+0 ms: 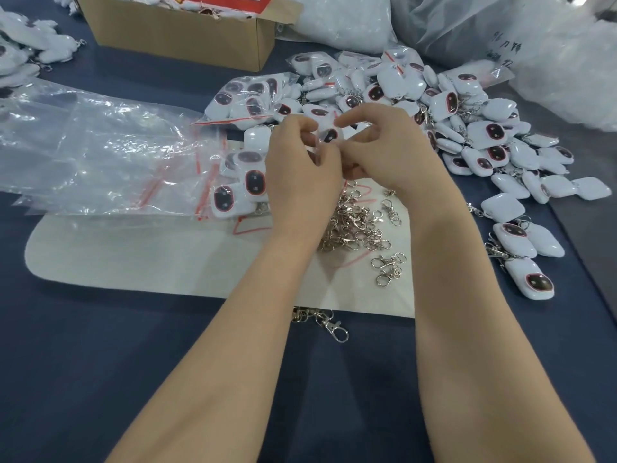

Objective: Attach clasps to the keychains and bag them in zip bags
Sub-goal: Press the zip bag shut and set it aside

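Left hand (300, 162) and right hand (384, 152) pinch 1 white keychain (330, 135) with curled fingers. Clasps (354, 222) lie at 6 o'clock, zip bags (100, 145) at 9 o'clock. Steadying the ring should ease threading.

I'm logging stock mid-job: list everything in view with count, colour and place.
cardboard box: one, brown, open, far edge
large plastic sacks: several, whitish, far right
loose keychains: too many to count, white with dark faces, heaped right
filled zip bags: at least two, clear with red seals, left of the hands
empty zip bags: a stack, clear, left
clasps: a pile, silver, on the mat; one off its near edge
mat: one, white, centre
table cover: dark blue
held keychain: one, white, between the hands
left hand, right hand: both pinch the held keychain
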Available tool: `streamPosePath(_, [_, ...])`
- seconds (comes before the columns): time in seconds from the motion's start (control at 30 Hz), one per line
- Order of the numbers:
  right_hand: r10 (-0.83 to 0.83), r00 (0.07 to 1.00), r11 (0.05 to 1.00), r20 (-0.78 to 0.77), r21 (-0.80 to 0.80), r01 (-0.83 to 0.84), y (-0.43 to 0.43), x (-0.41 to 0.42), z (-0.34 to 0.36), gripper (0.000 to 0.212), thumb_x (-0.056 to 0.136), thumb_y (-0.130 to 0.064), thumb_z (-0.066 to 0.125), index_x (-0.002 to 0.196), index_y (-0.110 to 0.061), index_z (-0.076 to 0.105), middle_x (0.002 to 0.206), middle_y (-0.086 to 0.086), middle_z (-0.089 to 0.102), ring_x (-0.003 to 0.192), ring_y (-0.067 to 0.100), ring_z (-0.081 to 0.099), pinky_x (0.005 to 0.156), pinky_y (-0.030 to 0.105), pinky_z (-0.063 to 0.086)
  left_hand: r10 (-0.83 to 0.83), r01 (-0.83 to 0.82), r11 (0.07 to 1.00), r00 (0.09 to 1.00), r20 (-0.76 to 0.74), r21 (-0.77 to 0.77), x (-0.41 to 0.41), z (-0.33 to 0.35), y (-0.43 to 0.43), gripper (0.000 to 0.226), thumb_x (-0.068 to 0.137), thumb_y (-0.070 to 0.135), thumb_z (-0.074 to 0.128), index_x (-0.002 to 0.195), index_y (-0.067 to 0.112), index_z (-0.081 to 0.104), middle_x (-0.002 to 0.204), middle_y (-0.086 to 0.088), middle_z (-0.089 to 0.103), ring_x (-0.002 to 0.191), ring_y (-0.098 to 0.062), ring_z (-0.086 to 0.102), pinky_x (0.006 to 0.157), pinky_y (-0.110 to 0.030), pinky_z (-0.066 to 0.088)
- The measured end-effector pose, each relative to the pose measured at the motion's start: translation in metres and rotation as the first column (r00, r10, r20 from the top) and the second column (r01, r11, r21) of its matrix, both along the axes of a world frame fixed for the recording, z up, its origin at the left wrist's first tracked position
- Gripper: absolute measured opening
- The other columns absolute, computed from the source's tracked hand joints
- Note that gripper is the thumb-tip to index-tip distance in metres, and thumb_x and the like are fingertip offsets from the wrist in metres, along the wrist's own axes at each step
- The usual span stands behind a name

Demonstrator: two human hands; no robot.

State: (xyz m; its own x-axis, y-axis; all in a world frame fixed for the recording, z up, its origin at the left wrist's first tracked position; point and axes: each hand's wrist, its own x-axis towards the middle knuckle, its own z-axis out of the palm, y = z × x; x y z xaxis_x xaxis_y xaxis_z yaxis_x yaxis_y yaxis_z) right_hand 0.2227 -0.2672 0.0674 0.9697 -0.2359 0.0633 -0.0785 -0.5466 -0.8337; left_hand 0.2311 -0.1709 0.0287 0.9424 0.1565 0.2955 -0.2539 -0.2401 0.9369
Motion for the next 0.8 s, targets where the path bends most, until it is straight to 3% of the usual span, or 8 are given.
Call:
streamPosePath(0.2, [0.085,0.996,0.98,-0.021,0.181,-0.08,0.005,0.001,-0.003,0.007,0.088,-0.001,0.058,0.089,-0.008,0.061,0.075,0.013,0.07,0.058,0.014,0.067,0.065,0.031,0.061,-0.005,0.008,0.999,0.997,0.076,-0.044,-0.001,0.003,0.0,0.017,0.083,0.007,0.055,0.095,0.019,0.053,0.093,0.001,0.059,0.068,-0.007,0.054,0.064,-0.018,0.042])
streamPosePath(0.3, [-0.168,0.982,0.98,0.086,0.127,0.156,-0.009,0.008,-0.012,0.016,0.088,-0.002,0.051,0.091,-0.012,0.062,0.076,0.004,0.07,0.062,0.014,0.065,0.075,0.038,0.058,-0.024,0.026,0.998,0.999,0.038,-0.051,0.0,0.001,0.0,0.016,0.084,0.01,0.057,0.097,0.019,0.054,0.092,0.004,0.059,0.066,-0.002,0.053,0.062,-0.013,0.04])
streamPosePath(0.37, [-0.277,0.949,0.959,0.153,-0.021,0.284,-0.018,0.012,-0.023,0.026,0.09,-0.003,0.047,0.104,-0.016,0.064,0.097,0.003,0.07,0.088,0.017,0.065,0.088,0.029,0.05,-0.052,0.052,0.999,0.999,0.012,-0.005,0.001,-0.003,-0.002,0.018,0.085,0.012,0.057,0.101,0.018,0.055,0.094,0.004,0.059,0.069,-0.001,0.053,0.065,-0.015,0.043])
streamPosePath(0.43, [-0.229,0.968,0.948,0.107,-0.203,0.246,-0.019,0.012,-0.037,0.037,0.091,-0.002,0.046,0.12,-0.018,0.061,0.119,0.001,0.065,0.11,0.017,0.059,0.089,0.016,0.037,-0.101,0.101,0.992,0.995,-0.004,0.081,0.001,-0.007,-0.003,0.022,0.086,0.014,0.056,0.108,0.016,0.056,0.097,0.003,0.06,0.076,-0.006,0.056,0.074,-0.023,0.048])
streamPosePath(0.53, [0.01,1.0,0.895,0.006,-0.446,-0.006,-0.015,0.017,-0.056,0.022,0.091,-0.007,0.048,0.109,-0.015,0.057,0.109,0.009,0.061,0.103,0.025,0.054,0.081,0.024,0.033,-0.158,0.155,0.963,0.987,-0.001,0.222,0.001,-0.012,-0.006,0.023,0.087,0.016,0.055,0.11,0.013,0.055,0.101,0.001,0.059,0.086,-0.017,0.058,0.081,-0.036,0.05])
streamPosePath(0.6, [0.042,0.998,0.821,-0.046,-0.568,-0.061,-0.016,0.022,-0.062,0.021,0.092,-0.014,0.049,0.11,-0.008,0.057,0.116,0.013,0.058,0.107,0.031,0.052,0.084,0.029,0.032,-0.168,0.159,0.949,0.986,0.01,0.272,0.001,-0.013,-0.007,0.021,0.087,0.016,0.056,0.107,0.012,0.056,0.1,-0.001,0.058,0.086,-0.02,0.057,0.081,-0.039,0.049])
streamPosePath(0.7, [-0.077,0.997,0.854,-0.029,-0.518,0.051,-0.02,0.022,-0.065,0.035,0.091,-0.019,0.054,0.124,-0.007,0.055,0.128,0.018,0.049,0.116,0.036,0.046,0.083,0.029,0.03,-0.169,0.155,0.944,0.985,0.023,0.292,0.002,-0.015,-0.007,0.02,0.086,0.015,0.056,0.106,0.011,0.056,0.1,-0.002,0.059,0.085,-0.021,0.056,0.08,-0.04,0.049])
streamPosePath(0.8, [-0.215,0.976,0.907,-0.025,-0.376,0.19,-0.02,0.02,-0.064,0.049,0.089,-0.022,0.063,0.134,-0.008,0.048,0.134,0.017,0.043,0.123,0.033,0.042,0.101,0.033,0.035,-0.164,0.148,0.941,0.986,0.028,0.304,0.002,-0.016,-0.007,0.02,0.087,0.016,0.055,0.106,0.011,0.055,0.1,-0.001,0.058,0.084,-0.02,0.056,0.078,-0.04,0.05])
